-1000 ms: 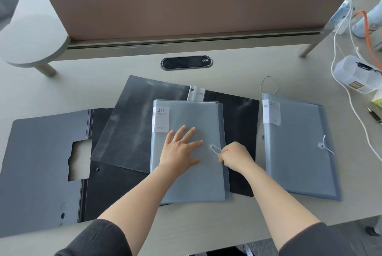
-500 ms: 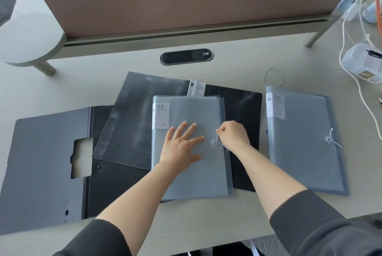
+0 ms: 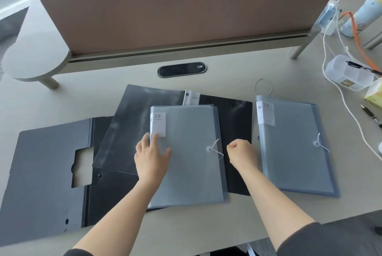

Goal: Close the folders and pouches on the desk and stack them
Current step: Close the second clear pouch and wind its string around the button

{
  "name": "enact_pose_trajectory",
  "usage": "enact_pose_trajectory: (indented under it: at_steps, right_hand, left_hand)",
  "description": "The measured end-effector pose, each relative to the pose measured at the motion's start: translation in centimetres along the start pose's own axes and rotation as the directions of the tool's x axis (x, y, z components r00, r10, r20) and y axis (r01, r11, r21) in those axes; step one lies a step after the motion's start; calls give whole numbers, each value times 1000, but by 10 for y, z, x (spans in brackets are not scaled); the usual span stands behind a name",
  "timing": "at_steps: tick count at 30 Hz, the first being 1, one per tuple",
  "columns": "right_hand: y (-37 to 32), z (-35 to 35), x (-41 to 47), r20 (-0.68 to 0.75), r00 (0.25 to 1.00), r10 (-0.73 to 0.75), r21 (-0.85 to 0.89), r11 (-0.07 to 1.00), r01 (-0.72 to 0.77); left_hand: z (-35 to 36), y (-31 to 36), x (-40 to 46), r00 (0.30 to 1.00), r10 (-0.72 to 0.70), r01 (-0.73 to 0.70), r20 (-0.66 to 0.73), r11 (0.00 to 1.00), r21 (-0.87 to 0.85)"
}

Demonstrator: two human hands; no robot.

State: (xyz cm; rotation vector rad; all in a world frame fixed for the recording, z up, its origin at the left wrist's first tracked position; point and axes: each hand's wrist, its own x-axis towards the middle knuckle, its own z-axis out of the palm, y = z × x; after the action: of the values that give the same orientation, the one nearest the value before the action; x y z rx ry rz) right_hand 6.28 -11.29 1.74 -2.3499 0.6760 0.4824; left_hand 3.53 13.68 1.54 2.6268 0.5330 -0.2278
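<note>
A translucent grey-blue pocket folder [image 3: 192, 152] lies closed in the middle of the desk, its white string wound on the round button [image 3: 209, 149]. My left hand [image 3: 152, 157] rests flat on its left part, fingers apart. My right hand [image 3: 241, 155] is curled into a fist just right of the folder's edge, off the string. Under it lies an open black folder [image 3: 132, 123]. A second open dark folder [image 3: 47, 169] lies at the left. Another blue folder [image 3: 293, 146] with a tied string lies closed at the right.
A brown divider panel [image 3: 186, 11] stands at the back, with a cable port [image 3: 182, 69] in front of it. White cables [image 3: 349, 111], a clear plastic box [image 3: 347, 75], a pen [image 3: 370, 114] and a bottle [image 3: 365, 13] sit at the right. A loose elastic loop [image 3: 262, 88] lies behind the right folder.
My right hand has let go of the string and drawn away to the right of the folder. My left hand has slid toward the folder's left edge.
</note>
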Motion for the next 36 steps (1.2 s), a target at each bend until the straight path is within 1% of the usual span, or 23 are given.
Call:
enact_pose_trajectory:
  at_steps: [2,4,6,9,11,14,16,18,20,24,28,33,36]
  right_hand:
    - [-1,5,-6,27,996,82,83,993,-84]
    - [-3,7,-10,69,984,162,174,970,-172]
    - [-4,8,-13,91,976,199,219,952,-215]
    - [-3,12,-14,93,970,227,238,941,-243]
    - [-2,15,-15,107,965,241,250,933,-260]
    - [-3,16,-18,172,947,272,271,911,-311]
    - [-2,18,-20,199,944,264,252,917,-310]
    - [-2,19,-22,191,958,214,238,937,-257]
    - [0,19,-25,155,976,154,234,954,-187]
    - [1,8,-27,96,992,86,322,940,-112]
    - [7,-25,-21,9,999,50,347,936,-50]
    - [31,-86,-1,-162,986,32,340,940,26]
    - [54,-124,11,-193,981,33,343,939,35]
  left_hand:
    - [-5,-5,-4,988,-147,150,36,980,-130]
    - [-7,-11,-5,970,-225,242,91,928,-285]
    - [-9,-16,-4,959,-250,283,133,879,-384]
    - [-16,-17,1,926,-309,376,218,807,-455]
    - [-20,-21,4,910,-307,410,278,765,-498]
    - [-21,-31,10,913,-262,397,312,742,-540]
    - [-24,-35,12,916,-243,390,319,722,-572]
    - [-24,-39,14,918,-230,387,322,693,-608]
    - [-24,-40,17,919,-221,386,326,670,-634]
    - [-27,-28,15,928,-213,369,305,630,-684]
    - [-33,7,13,948,-149,312,281,601,-735]
    - [-29,78,8,959,-32,249,281,569,-784]
    - [-13,123,0,954,3,248,301,560,-790]
